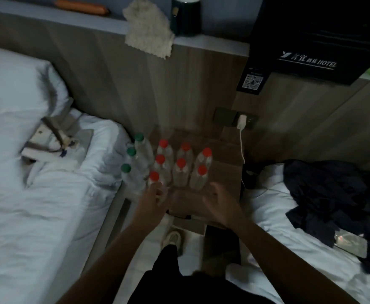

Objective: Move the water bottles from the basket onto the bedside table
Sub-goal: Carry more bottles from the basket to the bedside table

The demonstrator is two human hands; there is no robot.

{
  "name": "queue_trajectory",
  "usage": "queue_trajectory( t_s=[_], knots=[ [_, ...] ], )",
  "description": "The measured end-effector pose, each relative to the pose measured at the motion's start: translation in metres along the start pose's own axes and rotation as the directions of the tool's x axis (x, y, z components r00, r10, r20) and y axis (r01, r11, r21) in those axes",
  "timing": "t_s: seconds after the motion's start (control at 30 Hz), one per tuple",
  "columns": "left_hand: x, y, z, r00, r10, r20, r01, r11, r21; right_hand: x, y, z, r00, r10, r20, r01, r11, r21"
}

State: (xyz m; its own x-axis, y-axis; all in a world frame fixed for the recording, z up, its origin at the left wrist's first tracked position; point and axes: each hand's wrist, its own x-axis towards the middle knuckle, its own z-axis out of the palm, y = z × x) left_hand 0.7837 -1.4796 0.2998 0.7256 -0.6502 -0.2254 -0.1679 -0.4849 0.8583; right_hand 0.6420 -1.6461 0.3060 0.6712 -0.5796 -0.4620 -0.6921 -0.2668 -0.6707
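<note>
— Red caps first: how many bottles do you count on the bedside table [228, 154]?

— Seven red-capped bottles [180, 172] stand upright in three short rows on the wooden top. Three green-capped bottles [133, 163] stand in a line at the table's left edge, just beside the white bed [26, 194].

— And your hands?

— Your left hand [152, 199] reaches to the nearest red-capped bottle in the left row; its fingertips [157, 186] sit right at that bottle's body, just under the cap. Motion blur keeps me from telling whether you grip it or only touch it. Your right hand [221, 202] hovers over the table's near edge with fingers spread and curled, holding nothing.

— Is the basket in view?

— I can't make one out. Below the table edge you see your shoe [172, 238] on the pale floor, and little else clearly.

— What surrounds the table?

— A white charger [242, 122] is plugged into the wall socket behind it, its cable trailing down the table's right side. A tote bag [54, 143] lies on the left bed, dark clothes [333, 194] are heaped on the right bed. Up on the headboard ledge a pale cloth [149, 34] hangs over the edge beside a dark cylindrical container [186, 16], and a black hotel bag [315, 36] hangs at the upper right.
</note>
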Motion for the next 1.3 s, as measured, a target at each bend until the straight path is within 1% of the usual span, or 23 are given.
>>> queue_trajectory(
  t_s=[0.07,0.13,0.2,0.27,0.37,0.47,0.57,0.7,0.83,0.97,1.07,1.17,1.23,1.3],
  knots=[
    [-0.044,-0.009,-0.001,0.996,-0.02,-0.089,0.028,0.996,0.084,-0.022,0.007,-0.001,0.995,-0.043,0.093,0.051,0.995,-0.082],
    [-0.089,-0.017,0.001,0.986,-0.038,-0.163,0.07,0.979,0.193,-0.045,0.014,-0.002,0.981,-0.095,0.168,0.112,0.989,-0.093],
    [-0.133,-0.03,0.003,0.98,-0.081,-0.183,0.131,0.952,0.277,-0.066,0.026,0.001,0.955,-0.132,0.266,0.166,0.98,-0.109],
    [-0.176,-0.043,0.003,0.966,-0.16,-0.204,0.216,0.931,0.294,-0.083,0.04,0.007,0.928,-0.137,0.346,0.21,0.96,-0.183],
    [-0.243,-0.055,0.006,0.926,-0.227,-0.302,0.308,0.917,0.253,-0.106,0.054,0.022,0.896,-0.178,0.408,0.315,0.901,-0.298],
    [-0.299,-0.064,0.007,0.859,-0.309,-0.407,0.419,0.883,0.213,-0.12,0.05,0.041,0.84,-0.231,0.491,0.446,0.81,-0.382],
    [-0.35,-0.075,0.011,0.77,-0.418,-0.482,0.532,0.838,0.124,-0.131,0.039,0.069,0.765,-0.237,0.598,0.541,0.74,-0.399],
    [-0.413,-0.091,0.019,0.633,-0.551,-0.544,0.642,0.766,-0.03,-0.155,0.015,0.115,0.68,-0.253,0.688,0.655,0.631,-0.415],
    [-0.474,-0.106,0.02,0.484,-0.627,-0.61,0.678,0.709,-0.192,-0.192,-0.005,0.168,0.596,-0.269,0.756,0.752,0.518,-0.408],
    [-0.547,-0.126,0.013,0.373,-0.666,-0.646,0.695,0.662,-0.281,-0.245,-0.016,0.227,0.53,-0.262,0.807,0.808,0.446,-0.386],
    [-0.611,-0.149,0.007,0.319,-0.695,-0.644,0.685,0.639,-0.35,-0.299,-0.018,0.279,0.474,-0.266,0.84,0.844,0.41,-0.347],
    [-0.686,-0.175,-0.001,0.288,-0.704,-0.649,0.665,0.635,-0.393,-0.366,-0.011,0.335,0.43,-0.239,0.871,0.857,0.412,-0.311],
    [-0.734,-0.187,-0.005,0.248,-0.707,-0.662,0.656,0.625,-0.422,-0.415,-0.003,0.372,0.373,-0.218,0.902,0.878,0.396,-0.268],
    [-0.78,-0.196,-0.009,0.192,-0.712,-0.675,0.653,0.607,-0.454,-0.465,0.002,0.406,0.3,-0.192,0.934,0.906,0.365,-0.216]
  ],
)
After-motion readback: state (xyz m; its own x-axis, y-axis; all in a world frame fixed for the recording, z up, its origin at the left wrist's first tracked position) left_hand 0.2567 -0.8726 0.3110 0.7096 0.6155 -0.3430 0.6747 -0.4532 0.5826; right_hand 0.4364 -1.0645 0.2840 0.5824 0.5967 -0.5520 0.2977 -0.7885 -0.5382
